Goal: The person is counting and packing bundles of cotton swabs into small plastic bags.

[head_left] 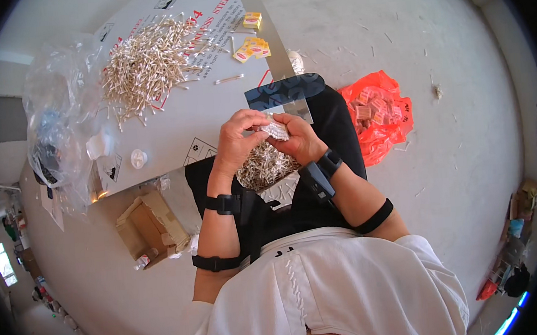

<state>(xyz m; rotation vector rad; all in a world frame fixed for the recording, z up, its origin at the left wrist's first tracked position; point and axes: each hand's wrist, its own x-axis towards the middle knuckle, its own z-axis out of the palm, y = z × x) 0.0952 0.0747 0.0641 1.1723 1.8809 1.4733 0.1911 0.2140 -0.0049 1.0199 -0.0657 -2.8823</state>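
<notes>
A bundle of cotton swabs (274, 130), white tips facing up, sits between my two hands above my lap. My right hand (301, 141) is wrapped round the bundle from the right. From the left, my left hand (239, 138) presses its fingers against the tips. Below them a box of loose cotton swabs (264, 166) rests between my legs, partly hidden by my hands. A large heap of cotton swabs (149, 67) lies on the table beyond my left hand, and a single cotton swab (229, 79) lies apart from it.
Yellow packets (251, 48) and a small yellow box (252, 20) lie on the printed table (154, 138). A clear plastic bag (59, 113) hangs over its left side. A red bag (379, 144) with pinkish packs stands on the floor at right; a cardboard box (137, 236) lies at left.
</notes>
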